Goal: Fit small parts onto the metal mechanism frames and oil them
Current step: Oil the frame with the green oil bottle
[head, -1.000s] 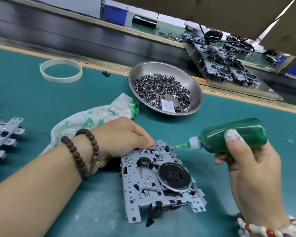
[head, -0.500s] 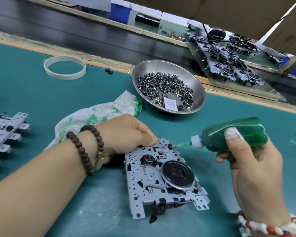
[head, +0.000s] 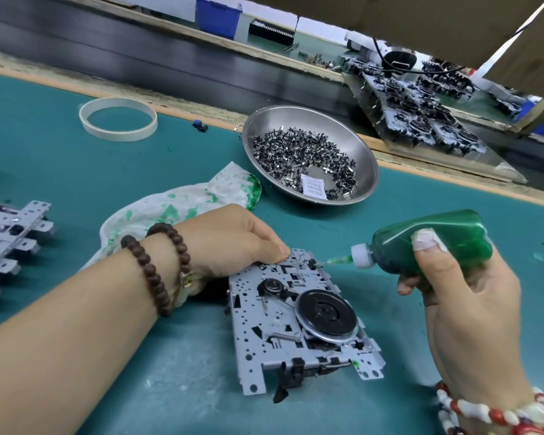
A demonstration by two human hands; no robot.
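A grey metal mechanism frame (head: 264, 321) with a black flywheel lies on the teal mat in front of me. My left hand (head: 230, 237) grips its far left corner, fingers curled over the edge. My right hand (head: 459, 296) holds a green oil bottle (head: 434, 243) on its side. The bottle's thin green nozzle tip touches the far edge of the frame. A steel bowl (head: 368, 152) of small dark metal parts stands behind the frame.
A green-stained white rag (head: 176, 208) lies under my left wrist. More metal frames (head: 10, 240) sit at the left edge. A white ring (head: 118, 119) lies far left. Behind the mat's edge runs a dark conveyor, with a tray of assembled mechanisms (head: 421, 120).
The bottle's nozzle has moved left and down, from hovering right of the frame to touching its far edge. My left hand stays on the frame's corner.
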